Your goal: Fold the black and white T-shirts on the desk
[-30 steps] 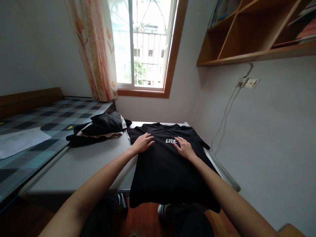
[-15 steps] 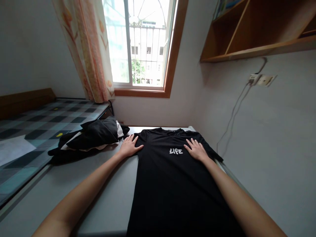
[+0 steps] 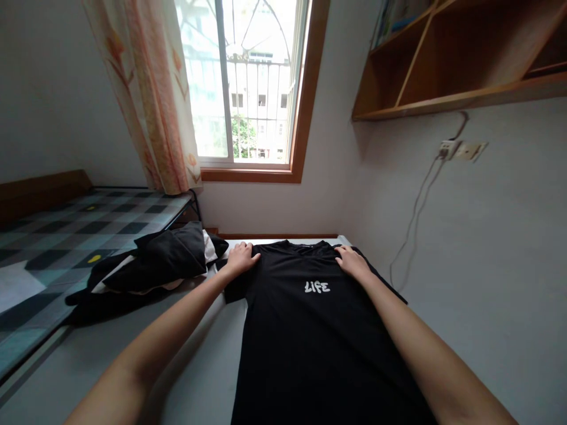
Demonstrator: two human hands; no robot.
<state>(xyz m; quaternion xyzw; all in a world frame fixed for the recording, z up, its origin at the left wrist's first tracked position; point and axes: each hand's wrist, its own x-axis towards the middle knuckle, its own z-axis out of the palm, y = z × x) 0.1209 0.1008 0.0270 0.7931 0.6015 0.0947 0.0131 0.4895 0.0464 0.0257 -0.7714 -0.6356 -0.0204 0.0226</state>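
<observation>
- black tee [image 3: 310, 348] flat on the bench [image 3: 195, 360], collar near the far edge
- left hand [image 3: 241, 258] on one shoulder, right hand [image 3: 353, 261] on the other
- honestly can't tell if their fingers are clamped or apart
- clothes pile [image 3: 170, 257] by the left edge

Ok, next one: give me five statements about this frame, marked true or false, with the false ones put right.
1. The left hand is at a shoulder of the black T-shirt. True.
2. The right hand is holding the curtain. False: the right hand is at the shirt's other shoulder, and the curtain hangs beside the window.
3. White lettering shows on the shirt. True.
4. The white paper lies on top of the shirt. False: the paper lies on the checked bedding at far left.
5. A heap of clothes lies to the left of the shirt. True.
</observation>
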